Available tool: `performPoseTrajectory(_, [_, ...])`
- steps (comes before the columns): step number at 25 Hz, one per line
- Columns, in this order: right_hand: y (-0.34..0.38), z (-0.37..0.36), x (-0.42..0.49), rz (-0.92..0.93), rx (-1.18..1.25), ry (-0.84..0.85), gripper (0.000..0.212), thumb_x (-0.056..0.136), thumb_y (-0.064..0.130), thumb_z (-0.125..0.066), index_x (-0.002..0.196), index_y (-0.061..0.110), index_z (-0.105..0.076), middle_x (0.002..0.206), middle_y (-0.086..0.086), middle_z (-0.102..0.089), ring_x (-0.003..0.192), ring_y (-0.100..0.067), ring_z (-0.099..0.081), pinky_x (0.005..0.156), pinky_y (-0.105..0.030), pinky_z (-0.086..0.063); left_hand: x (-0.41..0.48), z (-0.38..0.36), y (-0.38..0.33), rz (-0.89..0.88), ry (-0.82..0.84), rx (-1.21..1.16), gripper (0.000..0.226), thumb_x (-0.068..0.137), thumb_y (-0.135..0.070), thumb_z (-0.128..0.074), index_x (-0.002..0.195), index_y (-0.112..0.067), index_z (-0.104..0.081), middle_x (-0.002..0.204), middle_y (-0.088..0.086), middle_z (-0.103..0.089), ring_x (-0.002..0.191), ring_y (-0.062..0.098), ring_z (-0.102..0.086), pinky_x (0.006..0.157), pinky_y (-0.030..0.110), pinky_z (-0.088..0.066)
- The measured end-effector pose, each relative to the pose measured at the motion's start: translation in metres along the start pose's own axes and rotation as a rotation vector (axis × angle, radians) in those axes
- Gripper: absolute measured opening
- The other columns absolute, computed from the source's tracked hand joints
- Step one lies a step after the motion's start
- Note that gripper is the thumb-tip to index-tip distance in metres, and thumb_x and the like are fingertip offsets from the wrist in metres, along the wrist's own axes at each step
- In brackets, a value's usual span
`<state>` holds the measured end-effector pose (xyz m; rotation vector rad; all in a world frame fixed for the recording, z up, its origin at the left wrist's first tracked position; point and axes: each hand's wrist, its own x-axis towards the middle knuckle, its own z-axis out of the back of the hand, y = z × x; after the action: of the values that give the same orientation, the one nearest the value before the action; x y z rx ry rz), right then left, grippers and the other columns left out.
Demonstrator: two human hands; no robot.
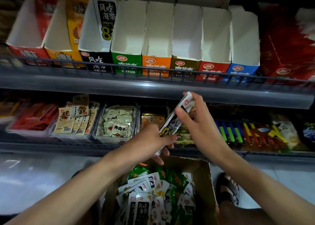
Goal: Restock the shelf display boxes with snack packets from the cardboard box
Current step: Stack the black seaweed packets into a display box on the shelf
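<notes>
Both hands hold a small stack of white-and-black snack packets (177, 117) above the cardboard box (204, 177). My left hand (153, 139) grips the stack's lower end; my right hand (196, 120) pinches its upper part. The cardboard box on the floor holds several white-black and green packets (150, 195). On the upper shelf stands a row of display boxes: a black one (95, 59) matching the packets' print, then green (127, 61), orange (156, 63), brown (185, 66), red (211, 69) and blue (242, 71). Their white insides show no packets.
A grey shelf rail (153, 86) runs between the hands and the display boxes. The lower shelf holds clear bins of snack packets (117, 122) and coloured lighters (247, 132). My sandalled foot (228, 189) stands right of the cardboard box on the tiled floor.
</notes>
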<state>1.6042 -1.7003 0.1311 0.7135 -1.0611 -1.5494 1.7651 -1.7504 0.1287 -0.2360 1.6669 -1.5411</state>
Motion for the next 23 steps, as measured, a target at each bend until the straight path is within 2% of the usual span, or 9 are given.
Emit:
performPoseTrajectory(4, [0.004, 0.005, 0.004, -0.007, 0.070, 0.004, 0.040, 0.089, 0.055, -0.050, 0.125, 0.039, -0.047, 0.117, 0.000, -0.057, 0.111, -0.013, -0.058, 0.091, -0.037, -0.055, 0.000, 0.003, -0.007, 0.023, 0.005, -0.003, 0.032, 0.092, -0.025, -0.064, 0.116, -0.004, -0.056, 0.093, 0.012, -0.067, 0.073, 0.017, -0.063, 0.055, 0.033, -0.058])
performPoseTrajectory(6, [0.007, 0.007, 0.005, -0.011, 0.084, -0.002, 0.031, 0.095, 0.044, -0.051, 0.124, 0.033, -0.050, 0.116, 0.001, -0.059, 0.110, -0.011, -0.060, 0.090, -0.035, -0.056, -0.003, 0.006, -0.008, 0.034, 0.026, -0.064, 0.036, 0.090, -0.028, -0.066, 0.116, -0.004, -0.058, 0.093, 0.013, -0.069, 0.074, 0.018, -0.064, 0.055, 0.032, -0.057])
performPoseTrajectory(9, [0.013, 0.013, 0.008, -0.033, 0.150, 0.004, 0.029, 0.099, 0.025, -0.053, 0.127, 0.024, -0.052, 0.115, 0.001, -0.064, 0.105, -0.008, -0.065, 0.083, -0.026, -0.057, -0.009, 0.015, -0.012, 0.040, 0.125, -0.165, 0.032, 0.090, -0.028, -0.067, 0.116, -0.010, -0.064, 0.090, 0.009, -0.070, 0.078, 0.021, -0.066, 0.060, 0.033, -0.056])
performPoseTrajectory(11, [0.017, 0.019, 0.010, -0.101, 0.328, 0.011, 0.032, 0.095, 0.017, -0.059, 0.126, 0.018, -0.055, 0.113, -0.003, -0.069, 0.103, -0.014, -0.068, 0.082, -0.027, -0.058, -0.012, 0.021, -0.017, 0.031, 0.212, -0.226, 0.030, 0.092, -0.026, -0.063, 0.118, -0.010, -0.065, 0.089, 0.009, -0.068, 0.080, 0.022, -0.064, 0.056, 0.030, -0.055])
performPoseTrajectory(14, [0.029, 0.023, 0.010, -0.213, 0.570, 0.103, 0.029, 0.088, 0.018, -0.063, 0.115, 0.008, -0.064, 0.108, -0.011, -0.073, 0.097, -0.023, -0.071, 0.081, -0.031, -0.059, -0.017, 0.033, -0.029, 0.008, 0.289, -0.278, 0.032, 0.094, -0.023, -0.060, 0.119, -0.005, -0.065, 0.089, 0.011, -0.065, 0.079, 0.023, -0.062, 0.049, 0.027, -0.052])
performPoseTrajectory(18, [0.059, 0.029, 0.018, -0.161, 0.359, 0.135, 0.027, 0.079, 0.028, -0.066, 0.100, 0.011, -0.069, 0.100, -0.007, -0.076, 0.088, -0.019, -0.071, 0.074, -0.031, -0.052, -0.025, 0.049, -0.045, -0.070, 0.330, -0.246, 0.030, 0.090, -0.023, -0.065, 0.114, -0.004, -0.067, 0.086, 0.010, -0.062, 0.076, 0.022, -0.060, 0.048, 0.026, -0.051])
performPoseTrajectory(21, [0.096, 0.031, 0.038, -0.050, 0.350, 0.151, 0.019, 0.081, 0.020, -0.070, 0.098, 0.011, -0.069, 0.096, -0.009, -0.076, 0.084, -0.018, -0.070, 0.069, -0.028, -0.048, -0.035, 0.070, -0.063, -0.158, 0.334, -0.278, 0.030, 0.089, -0.021, -0.065, 0.113, -0.004, -0.067, 0.086, 0.011, -0.061, 0.077, 0.023, -0.060, 0.047, 0.026, -0.050])
performPoseTrajectory(23, [0.119, 0.022, 0.053, 0.014, 0.357, 0.161, 0.015, 0.083, 0.013, -0.070, 0.097, 0.008, -0.070, 0.096, -0.014, -0.076, 0.084, -0.021, -0.069, 0.064, -0.024, -0.049, -0.046, 0.086, -0.075, -0.218, 0.268, -0.263, 0.028, 0.089, -0.022, -0.065, 0.111, -0.006, -0.069, 0.089, 0.011, -0.066, 0.080, 0.025, -0.063, 0.050, 0.027, -0.052])
